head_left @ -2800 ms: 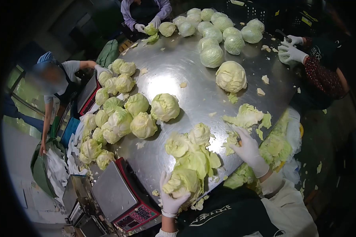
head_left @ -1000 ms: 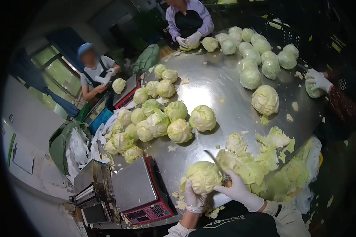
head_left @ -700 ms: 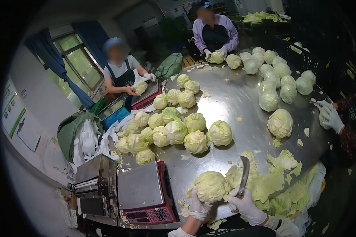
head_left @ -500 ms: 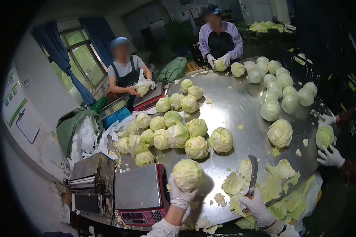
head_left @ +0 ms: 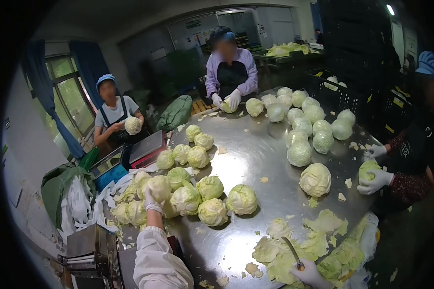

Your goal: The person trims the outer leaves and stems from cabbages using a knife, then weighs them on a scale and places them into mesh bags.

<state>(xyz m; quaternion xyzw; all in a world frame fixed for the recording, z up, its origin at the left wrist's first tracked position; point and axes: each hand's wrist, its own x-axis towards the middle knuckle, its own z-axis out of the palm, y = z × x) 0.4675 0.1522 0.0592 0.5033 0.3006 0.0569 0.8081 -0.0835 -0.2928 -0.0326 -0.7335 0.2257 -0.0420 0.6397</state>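
Note:
My left hand [head_left: 152, 202], in a white glove, is stretched out over the pile at the left and wrapped against a pale cabbage [head_left: 159, 187]; its fingertips are partly hidden. Other green cabbages [head_left: 185, 200] lie just to the right of it. At the lower right my gloved right hand [head_left: 311, 275] is closed on the handle of a curved knife [head_left: 291, 251], blade pointing up and left. Beneath and beside the knife lie loose cabbage leaves [head_left: 275, 255] on the metal table [head_left: 236, 241].
Wrapped cabbages [head_left: 299, 154] and one bare cabbage [head_left: 315, 180] sit to the right. Three people in gloves each handle a cabbage round the table. Scales [head_left: 147, 147] and white netting [head_left: 77, 200] are at the left, a black crate [head_left: 332, 91] at the back right.
My left hand has moved forward and left with its cabbage, from beside the near scale to the pile. My right hand with the knife sits lower in view. The view has turned right.

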